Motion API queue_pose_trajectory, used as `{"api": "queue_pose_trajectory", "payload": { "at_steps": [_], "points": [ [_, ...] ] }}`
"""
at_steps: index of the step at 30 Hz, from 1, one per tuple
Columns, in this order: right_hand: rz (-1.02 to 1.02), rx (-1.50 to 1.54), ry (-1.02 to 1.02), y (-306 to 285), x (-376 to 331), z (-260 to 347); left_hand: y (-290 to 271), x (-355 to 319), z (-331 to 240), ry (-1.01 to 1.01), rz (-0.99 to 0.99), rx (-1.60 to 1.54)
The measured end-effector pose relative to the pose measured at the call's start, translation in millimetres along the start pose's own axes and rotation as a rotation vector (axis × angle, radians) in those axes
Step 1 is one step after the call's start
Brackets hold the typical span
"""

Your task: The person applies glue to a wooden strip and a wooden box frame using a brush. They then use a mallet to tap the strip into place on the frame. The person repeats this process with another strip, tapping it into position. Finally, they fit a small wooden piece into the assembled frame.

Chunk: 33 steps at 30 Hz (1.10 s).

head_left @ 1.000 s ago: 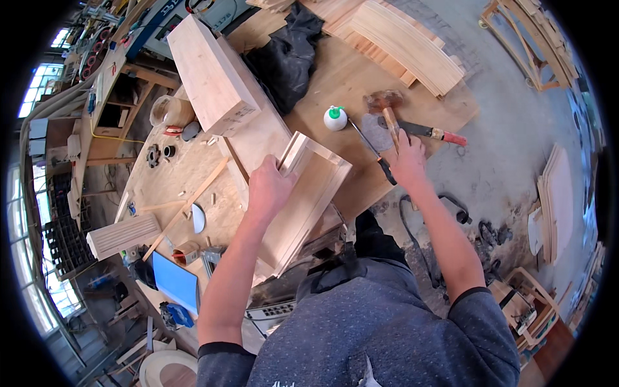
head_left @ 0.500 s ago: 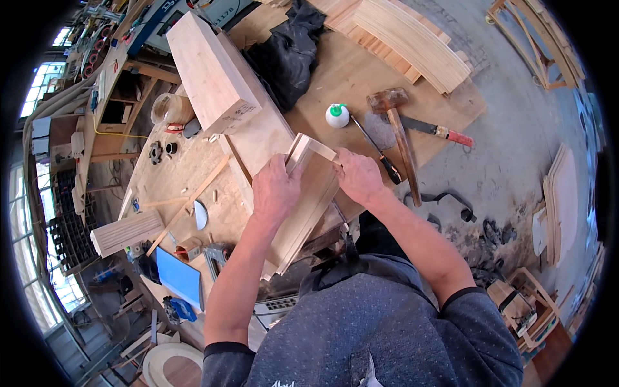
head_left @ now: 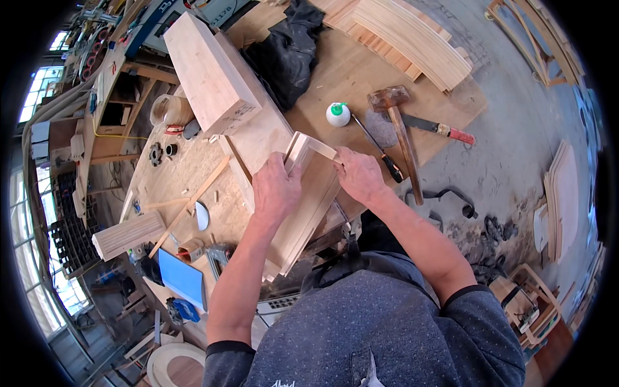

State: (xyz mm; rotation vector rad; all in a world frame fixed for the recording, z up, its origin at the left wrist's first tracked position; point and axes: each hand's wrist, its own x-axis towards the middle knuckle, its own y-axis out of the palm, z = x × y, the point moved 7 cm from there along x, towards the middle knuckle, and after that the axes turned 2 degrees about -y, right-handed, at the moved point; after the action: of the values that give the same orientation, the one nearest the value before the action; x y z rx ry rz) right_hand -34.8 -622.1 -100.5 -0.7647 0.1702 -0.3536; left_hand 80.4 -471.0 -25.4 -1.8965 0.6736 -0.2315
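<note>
My left hand [head_left: 277,188] is closed around the side of a short grooved wooden piece [head_left: 299,149], fingers on its left face. In my right hand [head_left: 361,175] the end of a thin pale wood strip [head_left: 324,150] is pinched; its other end meets the top corner of the grooved piece, and the two form an angle. Whether they are joined there I cannot tell. Beneath my hands lie long moulded boards [head_left: 303,222], slanting toward my body. A large squared wooden block [head_left: 209,74] rests just beyond my left hand.
Right of my hands lie a white glue bottle with a green cap [head_left: 337,115], a screwdriver [head_left: 380,151], a mallet [head_left: 403,138] and a red-handled saw [head_left: 445,131]. Black cloth [head_left: 284,58] and stacked boards [head_left: 412,39] sit farther back. A blue flat panel [head_left: 182,277] is at left.
The view has shifted very slightly. Both hands keep their grip on the wooden pieces, with almost no movement between them.
</note>
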Motion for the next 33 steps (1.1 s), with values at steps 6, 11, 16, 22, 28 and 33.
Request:
{"api": "queue_pose_trajectory", "payload": {
  "at_steps": [6, 11, 16, 22, 28, 33],
  "points": [
    [-0.024, 0.017, -0.020, 1.3, -1.6, 0.0, 1.1, -1.6, 2.7, -0.015, -0.034, -0.018],
    [-0.029, 0.026, -0.009, 0.3, -2.6, 0.6, -0.3, -1.9, 2.6, -0.051, -0.036, -0.041],
    [-0.056, 0.052, -0.002, -1.1, -3.2, 0.7, -0.2, -2.6, 1.6, -0.096, -0.030, -0.043],
    [-0.095, 0.059, -0.019, 0.4, -5.4, -3.2, 1.1, -5.6, -2.7, -0.121, -0.008, -0.040],
    [-0.115, 0.054, -0.035, 3.9, -6.7, -7.8, 2.1, -6.5, -3.9, -0.086, -0.038, -0.044],
    [-0.123, 0.055, -0.042, 1.3, -6.7, -4.9, 4.9, -7.0, 2.4, -0.008, -0.113, -0.034]
  ]
}}
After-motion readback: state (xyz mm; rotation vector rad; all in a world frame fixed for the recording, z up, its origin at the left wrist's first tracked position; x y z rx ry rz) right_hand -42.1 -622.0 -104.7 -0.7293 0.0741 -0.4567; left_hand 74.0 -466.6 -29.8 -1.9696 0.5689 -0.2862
